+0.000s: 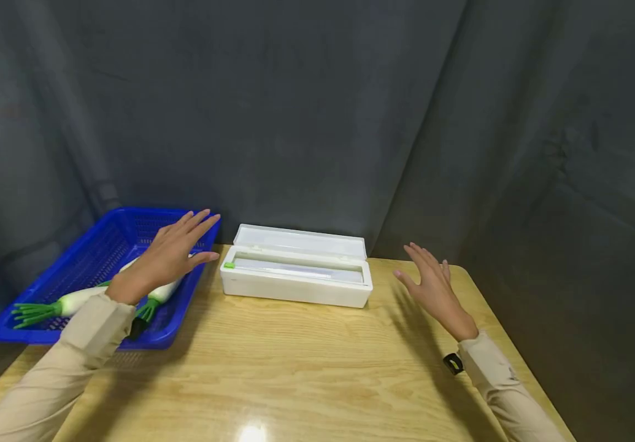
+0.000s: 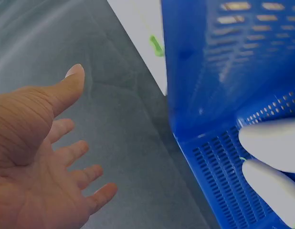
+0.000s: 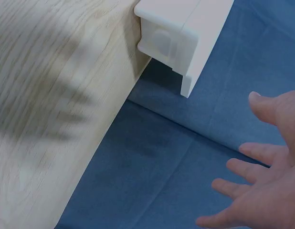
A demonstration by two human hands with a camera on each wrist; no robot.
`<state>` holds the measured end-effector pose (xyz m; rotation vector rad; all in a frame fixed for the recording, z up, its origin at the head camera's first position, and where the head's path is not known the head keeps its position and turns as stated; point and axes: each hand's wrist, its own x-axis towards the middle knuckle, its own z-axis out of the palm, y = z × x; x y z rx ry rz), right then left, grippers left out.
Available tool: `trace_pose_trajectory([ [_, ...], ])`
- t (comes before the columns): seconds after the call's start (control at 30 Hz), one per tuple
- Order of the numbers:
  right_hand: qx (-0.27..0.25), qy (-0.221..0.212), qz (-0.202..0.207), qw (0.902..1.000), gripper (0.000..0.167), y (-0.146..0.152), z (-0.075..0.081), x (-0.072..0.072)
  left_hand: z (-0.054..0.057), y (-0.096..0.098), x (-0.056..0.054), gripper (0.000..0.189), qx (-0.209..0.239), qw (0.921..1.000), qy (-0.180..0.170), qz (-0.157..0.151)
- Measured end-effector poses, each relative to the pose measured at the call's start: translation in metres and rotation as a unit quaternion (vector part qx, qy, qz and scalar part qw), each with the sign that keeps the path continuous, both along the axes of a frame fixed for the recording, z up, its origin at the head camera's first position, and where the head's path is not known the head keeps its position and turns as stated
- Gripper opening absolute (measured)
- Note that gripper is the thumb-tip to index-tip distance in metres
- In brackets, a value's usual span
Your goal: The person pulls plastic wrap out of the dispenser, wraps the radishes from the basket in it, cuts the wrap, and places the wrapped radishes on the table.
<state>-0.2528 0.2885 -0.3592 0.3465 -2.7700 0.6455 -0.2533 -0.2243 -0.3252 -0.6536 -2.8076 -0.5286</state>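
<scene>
Inventory: one white box [image 1: 296,290] with one lid [image 1: 302,244] and one green tab [image 1: 229,265], one blue basket [image 1: 57,265], at least two white radishes [image 1: 76,301], two hands.

Left hand [image 1: 170,252]: grip spread, fingers straight, thumb out, nothing held. In the head view it's over the basket's right side; left wrist view shows it apart from the basket. Right hand [image 1: 435,291]: grip loose and spread, nothing held, in the air right of the box, not touching it.

Hidden stuff: left forearm and hand cover part of the basket and radishes, so can't rule out a third. Left wrist view cuts both radishes at the frame edge. Box contents look pale and glossy, can't make out what. Dark item [image 1: 137,328] under the left cuff, unclear.

Box sits at the far edge of the tabletop [image 1: 295,368], in front of the dark curtain [image 1: 267,123]. Long axis runs left-right, right end slightly nearer the person. Lid tipped back toward the curtain; tab at left end. Basket left of box, long axis slanting away to the right. One radish has greens pointing left, the other's point toward the person.
</scene>
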Motion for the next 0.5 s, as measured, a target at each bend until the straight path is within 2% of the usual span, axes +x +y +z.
trace_pose_trajectory([
  [0.23,-0.005,0.006,0.007,0.9999,0.068,-0.007,-0.001,-0.004,0.004,0.018,-0.004,0.076,0.014,0.9997,-0.017,-0.007],
  [0.5,-0.015,-0.002,0.026,0.9995,0.069,-0.017,-0.005,-0.009,-0.002,0.028,-0.005,0.075,0.015,0.9991,-0.032,-0.022],
])
